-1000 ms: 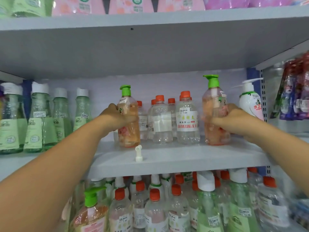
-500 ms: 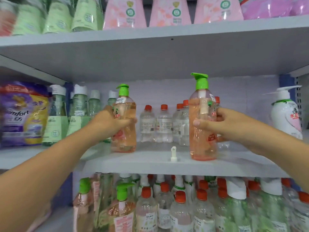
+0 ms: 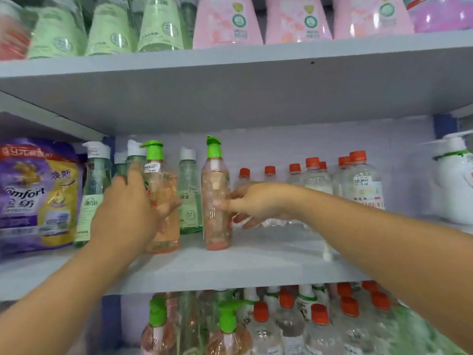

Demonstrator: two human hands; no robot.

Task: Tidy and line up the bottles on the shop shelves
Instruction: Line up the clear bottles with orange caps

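Head view. Middle shelf [image 3: 230, 272] across the centre of the frame, front edge bare and pale, open board ahead of both pink bottles and a wider free strip to their right, in front of the small bottles. Underside of the upper shelf [image 3: 230, 93] close above the green pump tops.

Left hand [image 3: 128, 213] left of centre, fingers mostly straight and spread, palm pressed against the left pink pump bottle [image 3: 163, 201], thumb reaching across its front. Right hand [image 3: 253, 203] at centre, fingertips and thumb lightly pinching the right pink pump bottle [image 3: 216, 198] at mid-height, remaining fingers loosely extended below. Both bottles upright on the shelf, near each other, a green bottle [image 3: 189, 190] standing behind the gap.

Against half a second ago: right pink bottle now set down much nearer the left one, no longer out by the small bottles; left hand's grip loosened to a flat press; both bottles shifted toward the left group of green bottles.

Purple refill pouch [image 3: 38, 196] at far left. Clear bottles with red caps [image 3: 358, 183] right of centre, holding clear liquid. White pump bottle [image 3: 455, 183] at the right edge. Pink bottles part-filled with peach liquid. More bottles crowded on the lower shelf [image 3: 281, 324].
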